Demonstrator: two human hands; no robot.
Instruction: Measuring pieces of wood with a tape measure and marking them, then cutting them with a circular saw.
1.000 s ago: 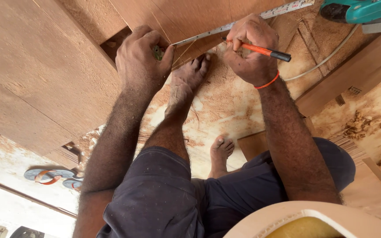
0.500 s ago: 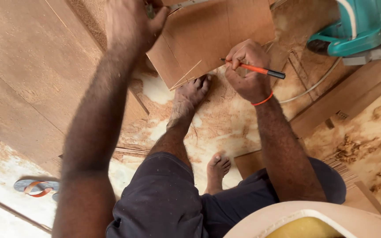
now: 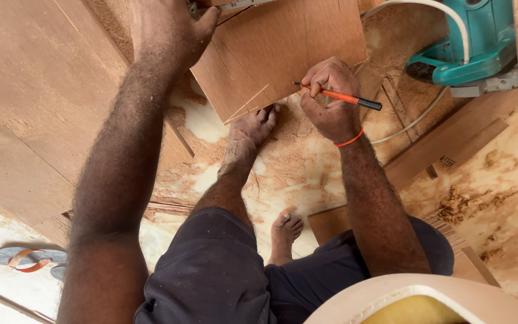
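1 orange pencil [image 3: 338, 96] is pinched in the right hand [image 3: 330, 99] over 1 plywood panel [image 3: 277, 51]; the left hand [image 3: 168, 30] presses down just beside, grip unclear.

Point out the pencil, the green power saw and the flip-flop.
pencil [image 3: 340, 96], head view, on the orange shaft just past the right hand's fingers.
green power saw [image 3: 472, 45], head view, on its green housing.
flip-flop [image 3: 28, 258], head view, on the sole by the orange strap.

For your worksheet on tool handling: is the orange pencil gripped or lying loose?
Gripped: the right hand closes around the orange pencil, over the plywood piece.
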